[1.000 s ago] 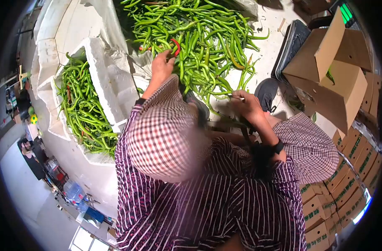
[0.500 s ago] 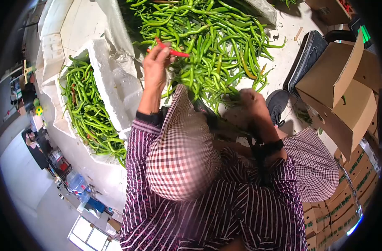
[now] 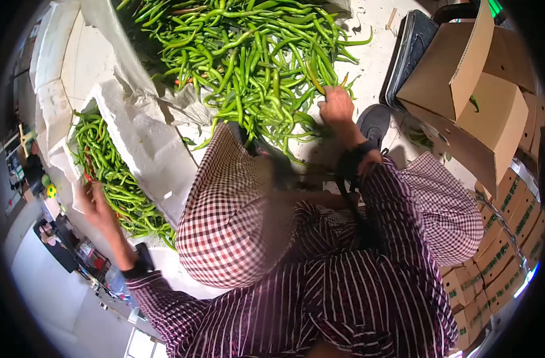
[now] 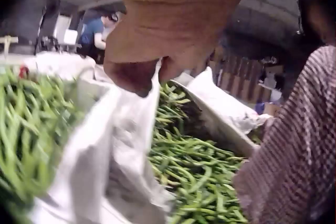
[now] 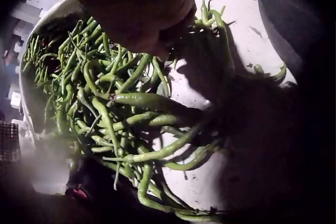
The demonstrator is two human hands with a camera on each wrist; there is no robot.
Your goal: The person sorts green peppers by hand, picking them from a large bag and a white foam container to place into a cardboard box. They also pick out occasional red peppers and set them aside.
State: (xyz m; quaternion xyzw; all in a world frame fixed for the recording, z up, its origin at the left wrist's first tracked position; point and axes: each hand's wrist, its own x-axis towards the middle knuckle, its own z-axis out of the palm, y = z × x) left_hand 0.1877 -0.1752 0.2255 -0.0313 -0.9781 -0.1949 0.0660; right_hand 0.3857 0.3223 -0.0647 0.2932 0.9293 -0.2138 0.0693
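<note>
My left hand is at the outer edge of a white foam box of green chili peppers. Its fingers look loose and hold nothing visible; a red chili pepper shows just beyond the fingertips. In the left wrist view the hand hangs over the white box wall. My right hand is at the right edge of a big heap of green chili peppers, beside a brownish pepper. Its fingers are bent and partly hidden; I cannot tell whether they grip a pepper.
To the right stands an open cardboard box with a green pepper on its flap. A shoe and a dark crate are near the heap. Stacked cartons fill the lower right. Another person is in the background.
My left hand picked a red chili pepper from the heap, lifted it, and swung left to the foam box. My right hand moved up along the heap's right edge.
</note>
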